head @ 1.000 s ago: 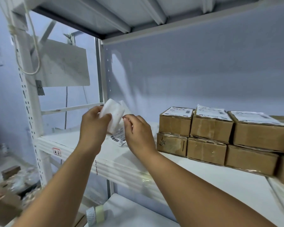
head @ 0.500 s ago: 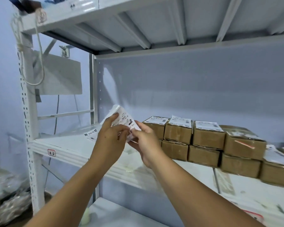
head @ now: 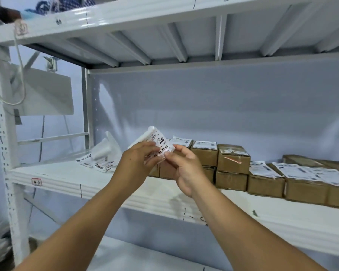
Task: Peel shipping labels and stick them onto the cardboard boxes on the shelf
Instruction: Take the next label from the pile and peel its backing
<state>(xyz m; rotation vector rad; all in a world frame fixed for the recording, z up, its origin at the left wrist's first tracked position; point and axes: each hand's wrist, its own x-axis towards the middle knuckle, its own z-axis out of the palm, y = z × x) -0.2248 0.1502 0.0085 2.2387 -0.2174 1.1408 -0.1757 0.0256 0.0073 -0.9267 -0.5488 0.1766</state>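
While the shelf (head: pixel 125 192) carried boxes (head: pixel 233 161) in a row running rightward, the right hand (head: pixel 186 171) stood nearer them than the left hand (head: pixel 137 163). Both pinched a label (head: pixel 159 142) at the row's left end, its long axis slanting up-left.

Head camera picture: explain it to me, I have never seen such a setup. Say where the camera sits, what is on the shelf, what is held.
No machine here: a person wears one camera on the head, looking forward and down, so both arms are their own. The left hand and right hand together pinch a barcoded shipping label in front of a white metal shelf. On it stand brown cardboard boxes, some stacked, several already labelled. Further left lie loose labels and curled white backing paper.
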